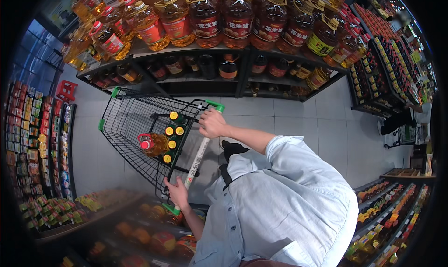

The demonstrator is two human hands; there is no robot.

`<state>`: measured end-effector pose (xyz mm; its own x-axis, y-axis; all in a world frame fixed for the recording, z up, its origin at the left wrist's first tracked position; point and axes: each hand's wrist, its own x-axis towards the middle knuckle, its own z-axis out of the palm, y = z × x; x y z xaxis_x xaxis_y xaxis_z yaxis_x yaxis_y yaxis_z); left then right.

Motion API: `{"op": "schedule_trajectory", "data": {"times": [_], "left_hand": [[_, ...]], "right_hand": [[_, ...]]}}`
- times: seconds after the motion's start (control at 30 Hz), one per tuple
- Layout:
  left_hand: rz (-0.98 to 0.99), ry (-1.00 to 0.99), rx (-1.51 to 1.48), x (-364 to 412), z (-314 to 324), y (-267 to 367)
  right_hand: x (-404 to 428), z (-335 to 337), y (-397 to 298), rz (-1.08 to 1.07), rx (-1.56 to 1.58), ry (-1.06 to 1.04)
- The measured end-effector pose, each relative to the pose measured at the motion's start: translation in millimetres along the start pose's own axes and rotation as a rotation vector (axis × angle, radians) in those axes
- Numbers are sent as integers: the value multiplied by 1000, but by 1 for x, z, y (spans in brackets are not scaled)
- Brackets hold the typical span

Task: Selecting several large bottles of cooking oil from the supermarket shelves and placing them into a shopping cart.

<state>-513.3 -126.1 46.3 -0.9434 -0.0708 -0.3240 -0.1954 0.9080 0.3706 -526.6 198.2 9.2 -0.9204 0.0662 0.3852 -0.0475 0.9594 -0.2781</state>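
A black wire shopping cart (pixel 131 116) with green corner pieces stands before me, slanting to the upper left. My right hand (pixel 211 123) is closed around the far end of its pale handlebar (pixel 197 160), beside the green end cap. Near the other end of the bar, my left hand (pixel 177 192) rests against the cart with thumb and fingers apart; the palm side is partly hidden. Inside the basket stand several green bottles with yellow caps (pixel 172 144), grouped close to the handle. A large bottle of cooking oil with a red cap and handle (pixel 157 143) stands beside them.
A shelf (pixel 224 50) full of large oil bottles runs across the top. Packets fill a rack (pixel 35 137) at left, near a red stool (pixel 66 91). More bottle shelves stand at lower right and below. Another person in dark trousers (pixel 397 122) is by a second cart (pixel 406 135) at far right.
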Motion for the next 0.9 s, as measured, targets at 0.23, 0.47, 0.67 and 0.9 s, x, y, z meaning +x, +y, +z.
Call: {"op": "schedule_trajectory", "data": {"times": [0.23,0.47,0.67,0.9], "left_hand": [[-1,1,-20,1,2,-1],[-48,4,-3,1,3,7],[-78,46,7,7,9,4],[-97,118,-72,13,20,-6]], "right_hand": [[-3,-1,4,-27,6,15],[1,-1,6,-37,27,-16],[2,-2,12,-56,133,-49],[-6,-7,27,-184,335,-78]]}}
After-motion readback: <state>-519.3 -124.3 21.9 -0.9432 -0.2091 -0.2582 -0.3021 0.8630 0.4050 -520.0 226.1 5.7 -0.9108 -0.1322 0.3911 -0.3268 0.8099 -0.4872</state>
